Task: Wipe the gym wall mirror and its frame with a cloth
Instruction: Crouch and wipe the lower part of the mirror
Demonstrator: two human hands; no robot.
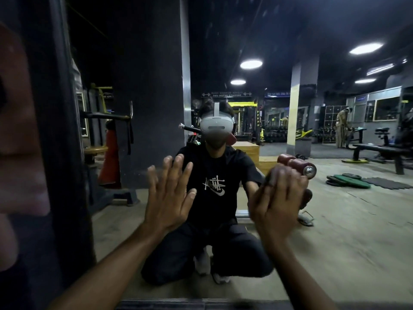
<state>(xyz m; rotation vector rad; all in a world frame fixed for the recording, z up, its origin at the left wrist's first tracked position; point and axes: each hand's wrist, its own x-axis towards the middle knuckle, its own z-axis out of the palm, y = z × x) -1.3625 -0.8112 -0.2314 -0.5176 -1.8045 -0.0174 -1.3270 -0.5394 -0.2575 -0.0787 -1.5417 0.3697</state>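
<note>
We face the large gym wall mirror (pixel 290 209), which fills most of the view, and we place everything against it. Our left hand (pixel 166 198) is raised before the glass, left of the mirror's middle, palm toward it and fingers spread wide, holding nothing. Our right hand (pixel 277 202) is lifted to the right of it, fingers together and straight, also empty as far as we can see; it is blurred, so we cannot tell whether either palm touches the glass. We see no cloth in either hand. The mirror's thin grey metal frame strip (pixel 186 74) runs upright along its left edge, beside a dark pillar (pixel 147 86). In the mirror, a kneeling person in a black printed T-shirt (pixel 214 175) faces us, wearing a white headset (pixel 215 125).
</note>
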